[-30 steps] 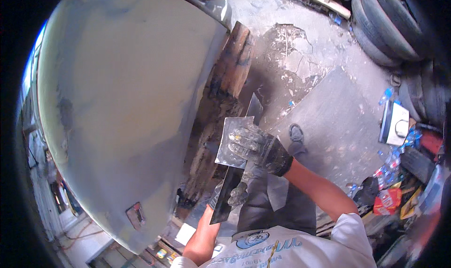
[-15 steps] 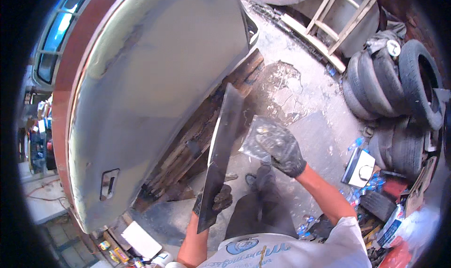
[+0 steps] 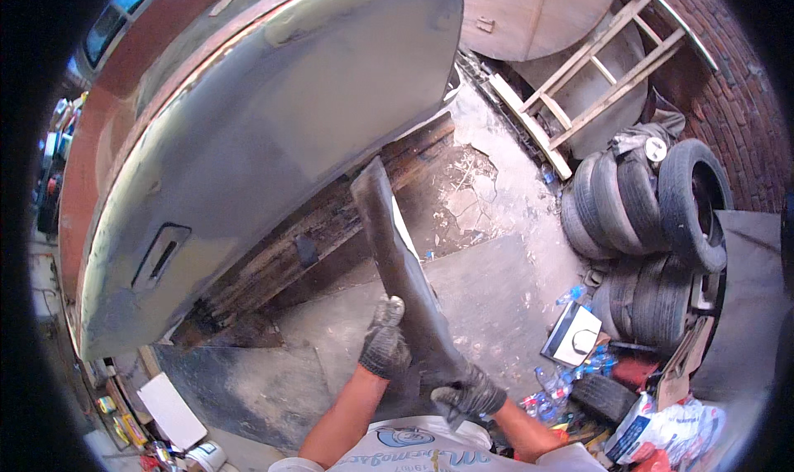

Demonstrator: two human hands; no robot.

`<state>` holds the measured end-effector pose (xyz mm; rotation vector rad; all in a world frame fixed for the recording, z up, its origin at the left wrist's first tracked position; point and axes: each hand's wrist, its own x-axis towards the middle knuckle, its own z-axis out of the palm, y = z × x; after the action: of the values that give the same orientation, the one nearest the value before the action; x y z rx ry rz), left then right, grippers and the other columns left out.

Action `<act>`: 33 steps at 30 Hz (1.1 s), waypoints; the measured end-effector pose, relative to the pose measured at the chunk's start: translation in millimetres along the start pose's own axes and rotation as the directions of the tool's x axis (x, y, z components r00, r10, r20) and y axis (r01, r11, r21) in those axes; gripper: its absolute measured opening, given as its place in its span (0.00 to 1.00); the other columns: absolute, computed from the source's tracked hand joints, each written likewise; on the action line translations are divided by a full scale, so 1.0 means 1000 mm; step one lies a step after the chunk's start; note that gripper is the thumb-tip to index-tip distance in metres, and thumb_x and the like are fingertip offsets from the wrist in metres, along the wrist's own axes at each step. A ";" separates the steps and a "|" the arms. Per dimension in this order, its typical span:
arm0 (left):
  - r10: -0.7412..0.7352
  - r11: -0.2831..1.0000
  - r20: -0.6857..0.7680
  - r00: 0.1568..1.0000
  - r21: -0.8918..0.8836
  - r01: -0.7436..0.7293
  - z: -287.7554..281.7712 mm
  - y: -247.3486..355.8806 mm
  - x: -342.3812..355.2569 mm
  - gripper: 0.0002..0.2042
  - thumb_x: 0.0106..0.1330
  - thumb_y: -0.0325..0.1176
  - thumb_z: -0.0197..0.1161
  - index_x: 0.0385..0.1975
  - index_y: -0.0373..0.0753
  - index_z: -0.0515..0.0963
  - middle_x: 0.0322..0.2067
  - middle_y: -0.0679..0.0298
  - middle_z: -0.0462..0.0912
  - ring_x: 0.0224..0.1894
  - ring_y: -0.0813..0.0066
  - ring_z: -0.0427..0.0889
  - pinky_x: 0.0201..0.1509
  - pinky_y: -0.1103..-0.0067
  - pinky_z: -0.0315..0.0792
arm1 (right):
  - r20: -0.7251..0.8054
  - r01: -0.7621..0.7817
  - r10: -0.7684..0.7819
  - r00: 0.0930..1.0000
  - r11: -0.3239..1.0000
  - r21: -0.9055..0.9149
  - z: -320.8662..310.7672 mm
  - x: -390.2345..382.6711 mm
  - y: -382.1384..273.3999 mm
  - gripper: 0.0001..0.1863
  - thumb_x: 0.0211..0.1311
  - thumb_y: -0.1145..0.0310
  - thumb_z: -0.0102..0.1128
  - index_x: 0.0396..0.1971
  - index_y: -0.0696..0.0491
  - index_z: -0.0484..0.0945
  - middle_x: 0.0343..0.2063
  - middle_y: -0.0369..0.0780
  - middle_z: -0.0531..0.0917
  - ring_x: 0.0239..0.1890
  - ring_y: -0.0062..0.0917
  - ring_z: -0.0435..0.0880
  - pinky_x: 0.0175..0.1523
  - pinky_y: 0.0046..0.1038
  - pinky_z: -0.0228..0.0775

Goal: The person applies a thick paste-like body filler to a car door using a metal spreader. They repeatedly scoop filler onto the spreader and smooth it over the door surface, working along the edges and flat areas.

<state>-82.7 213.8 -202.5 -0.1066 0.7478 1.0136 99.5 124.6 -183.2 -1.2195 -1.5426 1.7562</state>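
Note:
A long, dark metal panel [image 3: 413, 286] with a pale streak along one edge slants in front of me, its far end near the vehicle's lower edge. My left hand [image 3: 386, 338], in a dirty grey glove, is closed on the panel's left edge about midway. Gloved likewise, my right hand [image 3: 470, 393] is closed at its near end, close to my shirt. Whether the flat grey piece seen earlier is still under my right fingers, I cannot make out. To the left stands a vehicle body panel [image 3: 273, 133] with grey and yellowish patches and a handle recess.
Rusty sill metal [image 3: 306, 232] runs below the vehicle panel. Stacked tyres [image 3: 637, 199] and a wooden ladder [image 3: 608, 71] stand at right, by a brick wall [image 3: 736, 100]. Plastic bottles [image 3: 550, 393], a white bag [image 3: 666, 426] and a white box [image 3: 572, 333] lie near them.
The long panel has turned, its far end swinging left and its near end right. My right hand has come down to the near end. The view has shifted, showing more brick wall.

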 end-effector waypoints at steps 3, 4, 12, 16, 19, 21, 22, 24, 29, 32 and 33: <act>0.099 0.994 0.022 0.995 -0.055 -0.097 0.008 -0.028 0.016 0.18 0.68 0.31 0.56 0.57 0.41 0.66 0.50 0.59 0.74 0.52 0.63 0.75 0.60 0.63 0.70 | -0.331 -0.028 0.051 0.942 0.997 0.074 0.004 0.004 0.003 0.26 0.64 0.64 0.58 0.60 0.55 0.64 0.46 0.41 0.78 0.46 0.29 0.77 0.52 0.30 0.70; 0.131 0.991 0.072 0.989 -0.034 -0.129 0.009 -0.037 0.022 0.18 0.68 0.31 0.57 0.57 0.40 0.66 0.50 0.59 0.74 0.53 0.63 0.74 0.61 0.63 0.69 | -0.483 -0.085 0.187 0.855 0.971 0.225 -0.001 0.008 0.006 0.27 0.64 0.64 0.58 0.60 0.56 0.63 0.45 0.40 0.78 0.47 0.27 0.76 0.53 0.29 0.70; 0.390 0.911 -0.119 0.913 -0.096 -0.401 -0.036 0.006 0.095 0.10 0.68 0.35 0.58 0.45 0.39 0.73 0.39 0.55 0.81 0.42 0.64 0.82 0.54 0.61 0.76 | -0.539 0.241 0.127 0.833 0.793 0.559 -0.156 0.161 0.066 0.15 0.64 0.54 0.57 0.43 0.47 0.74 0.31 0.35 0.77 0.25 0.20 0.73 0.28 0.23 0.66; 0.362 0.927 -0.164 0.918 -0.040 -0.373 -0.050 0.040 0.137 0.14 0.67 0.35 0.59 0.50 0.41 0.72 0.47 0.56 0.78 0.53 0.62 0.76 0.59 0.59 0.71 | -0.181 0.091 0.210 0.961 0.378 0.922 -0.185 0.250 0.089 0.10 0.66 0.58 0.55 0.28 0.47 0.74 0.17 0.30 0.70 0.13 0.16 0.64 0.21 0.22 0.57; 0.406 0.894 -0.272 0.872 -0.078 -0.441 -0.057 0.056 0.185 0.15 0.66 0.34 0.60 0.52 0.42 0.71 0.50 0.57 0.77 0.57 0.60 0.72 0.63 0.57 0.67 | -0.178 -0.040 0.203 0.963 0.760 0.649 -0.183 0.322 0.101 0.09 0.65 0.61 0.55 0.38 0.50 0.72 0.24 0.31 0.74 0.17 0.18 0.67 0.22 0.23 0.59; 0.455 0.857 -0.335 0.825 -0.088 -0.508 -0.065 0.069 0.213 0.16 0.65 0.34 0.61 0.52 0.42 0.72 0.51 0.57 0.77 0.59 0.59 0.71 0.64 0.57 0.65 | -0.163 -0.119 0.231 0.959 0.852 0.509 -0.183 0.358 0.108 0.16 0.65 0.64 0.54 0.51 0.54 0.72 0.33 0.33 0.78 0.21 0.20 0.70 0.25 0.24 0.62; 0.448 0.860 -0.315 0.837 -0.105 -0.500 -0.068 0.077 0.223 0.17 0.65 0.34 0.61 0.52 0.41 0.71 0.52 0.56 0.75 0.59 0.57 0.70 0.64 0.56 0.65 | -0.142 -0.157 0.350 0.926 0.698 0.699 -0.183 0.374 0.110 0.14 0.65 0.65 0.56 0.48 0.52 0.72 0.28 0.32 0.77 0.18 0.19 0.69 0.23 0.22 0.60; 0.400 0.867 -0.386 0.831 -0.134 -0.479 -0.074 0.090 0.237 0.18 0.64 0.34 0.62 0.52 0.39 0.71 0.55 0.54 0.73 0.59 0.53 0.69 0.65 0.55 0.65 | -0.198 -0.046 0.295 0.935 0.653 0.756 -0.182 0.393 0.112 0.10 0.59 0.61 0.64 0.34 0.45 0.72 0.20 0.29 0.71 0.12 0.16 0.64 0.19 0.21 0.56; 0.402 0.852 -0.387 0.830 -0.173 -0.493 -0.070 0.101 0.255 0.14 0.63 0.31 0.63 0.48 0.38 0.73 0.50 0.47 0.74 0.58 0.48 0.70 0.65 0.54 0.65 | -0.345 0.077 0.179 0.921 0.785 0.615 -0.192 0.411 0.100 0.12 0.54 0.58 0.67 0.27 0.45 0.72 0.13 0.29 0.68 0.11 0.18 0.64 0.17 0.22 0.55; 0.387 0.851 -0.412 0.825 -0.186 -0.492 -0.062 0.104 0.260 0.13 0.63 0.31 0.62 0.47 0.38 0.73 0.50 0.45 0.74 0.57 0.47 0.70 0.64 0.54 0.66 | -0.469 0.055 0.136 0.873 0.927 0.371 -0.196 0.416 0.096 0.16 0.55 0.54 0.64 0.18 0.46 0.72 0.10 0.32 0.68 0.11 0.19 0.66 0.18 0.26 0.56; 0.368 0.856 -0.426 0.826 -0.193 -0.481 -0.060 0.105 0.261 0.13 0.64 0.31 0.62 0.47 0.38 0.73 0.50 0.44 0.73 0.57 0.47 0.71 0.63 0.54 0.66 | -0.490 0.061 0.106 0.865 0.948 0.313 -0.198 0.419 0.096 0.18 0.55 0.52 0.63 0.16 0.47 0.72 0.09 0.33 0.68 0.11 0.20 0.66 0.18 0.27 0.56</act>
<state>-117.4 436.8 -380.7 -0.4154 0.9931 1.5666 89.1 549.7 -389.7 -1.3856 -0.9036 1.4644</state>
